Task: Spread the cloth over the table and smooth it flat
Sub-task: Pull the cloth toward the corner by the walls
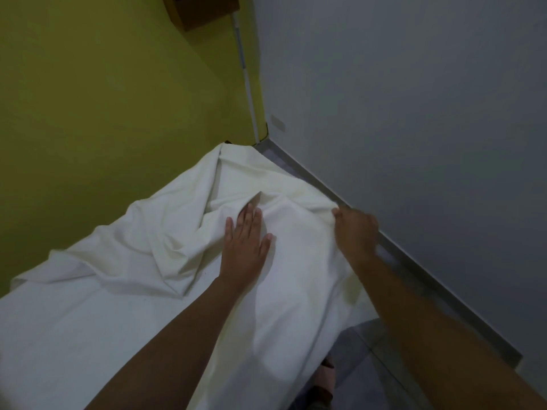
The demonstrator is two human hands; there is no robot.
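2 grips | left hand (244,250) flat on rumpled white cloth (133,261) | right hand (355,232) pinches edge

White cloth (142,261) drapes the table, rumpled and folded.

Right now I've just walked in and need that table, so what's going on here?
A person is spreading a white cloth over it. The left hand presses flat on the cloth's middle while the right hand grips its edge by the grey wall. It is bunched in folds toward the far corner; the near part lies smoother.
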